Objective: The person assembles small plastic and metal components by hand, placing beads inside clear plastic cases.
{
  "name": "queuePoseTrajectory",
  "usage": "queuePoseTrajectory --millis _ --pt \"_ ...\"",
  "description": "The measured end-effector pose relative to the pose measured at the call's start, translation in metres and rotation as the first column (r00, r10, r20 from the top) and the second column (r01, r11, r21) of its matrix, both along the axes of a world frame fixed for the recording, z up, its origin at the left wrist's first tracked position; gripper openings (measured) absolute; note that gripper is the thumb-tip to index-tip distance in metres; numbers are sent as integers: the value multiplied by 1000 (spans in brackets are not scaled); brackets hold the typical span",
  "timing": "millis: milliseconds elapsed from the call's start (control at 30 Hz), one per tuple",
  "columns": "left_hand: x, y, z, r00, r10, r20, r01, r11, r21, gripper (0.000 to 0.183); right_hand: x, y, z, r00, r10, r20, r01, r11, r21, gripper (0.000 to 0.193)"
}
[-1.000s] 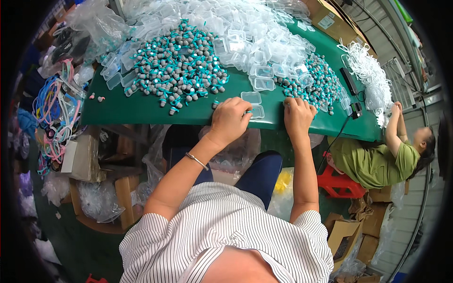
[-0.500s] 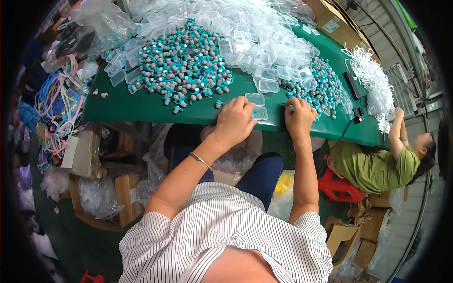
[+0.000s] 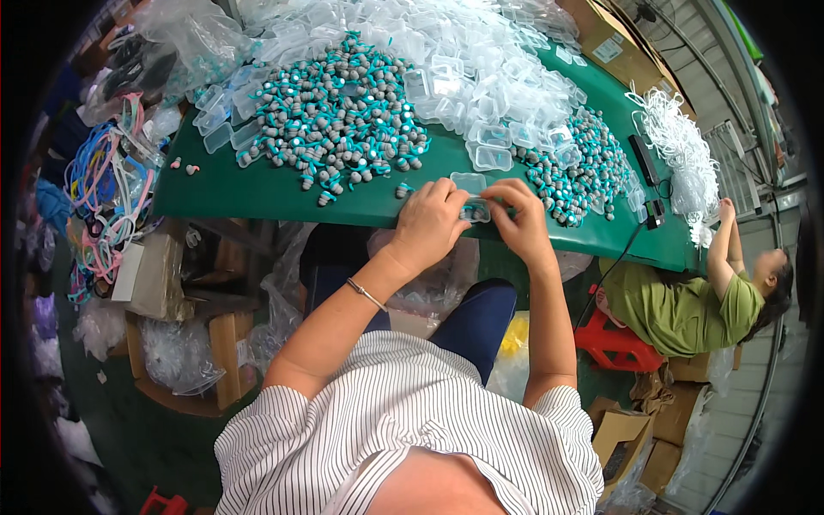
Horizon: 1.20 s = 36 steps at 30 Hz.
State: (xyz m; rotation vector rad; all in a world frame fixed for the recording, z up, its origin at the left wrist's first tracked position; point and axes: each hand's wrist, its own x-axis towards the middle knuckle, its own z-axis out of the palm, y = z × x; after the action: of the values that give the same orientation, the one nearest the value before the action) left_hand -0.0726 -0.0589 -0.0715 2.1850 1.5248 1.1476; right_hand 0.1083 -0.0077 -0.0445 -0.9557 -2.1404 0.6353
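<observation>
Clear hinged case lay open on the green tabletop, near edge, just above centre frame, lid half toward the top. Grey and teal bits showed in its lower half; too small to count.

Left hand was curled at the case's left side, thumb and fingertips bunched near the rim. Couldn't tell if it gripped the rim or a small part. Right hand had thumb and index drawn close together over the right part of the lower half; what sat between the tips was hidden.

Handling, my read: case very light, thin semi-stiff plastic, slick, liable to skate on the smooth top. Best hold: side walls of the lower half, low down; no prying at the hinge, likely the weak spot. Plugs looked light, soft and grippy; pinch by the grey body, the teal tails probably flex.

Materials: left plug pile, upper centre-left, and right plug pile, upper right of centre: matte rounded grey heads, bendy teal tails. One loose plug lay just beside the left hand. Behind, a heap of cases: glossy, translucent, rounded rectangles. Upper right: tangled white cords, thin and limp.
</observation>
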Motion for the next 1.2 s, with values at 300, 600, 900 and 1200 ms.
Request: queuePoseTrajectory --millis 300,600,900,1200 --pt "-5 -2 -2 999 -44 13 44 999 9 45 -1 20 -17 983 -159 92 150 984 99 24" --pt "-7 0 -1 998 -55 8 54 997 47 53 15 5 -4 984 176 2 -176 982 69 36" --pt "-5 6 -10 992 -78 99 68 992 109 20 8 -12 -16 998 59 -6 -59 993 -98 20" --pt "10 -50 -29 986 -115 -119 124 990 64 23 -4 45 -13 884 -401 240 193 782 593 19"
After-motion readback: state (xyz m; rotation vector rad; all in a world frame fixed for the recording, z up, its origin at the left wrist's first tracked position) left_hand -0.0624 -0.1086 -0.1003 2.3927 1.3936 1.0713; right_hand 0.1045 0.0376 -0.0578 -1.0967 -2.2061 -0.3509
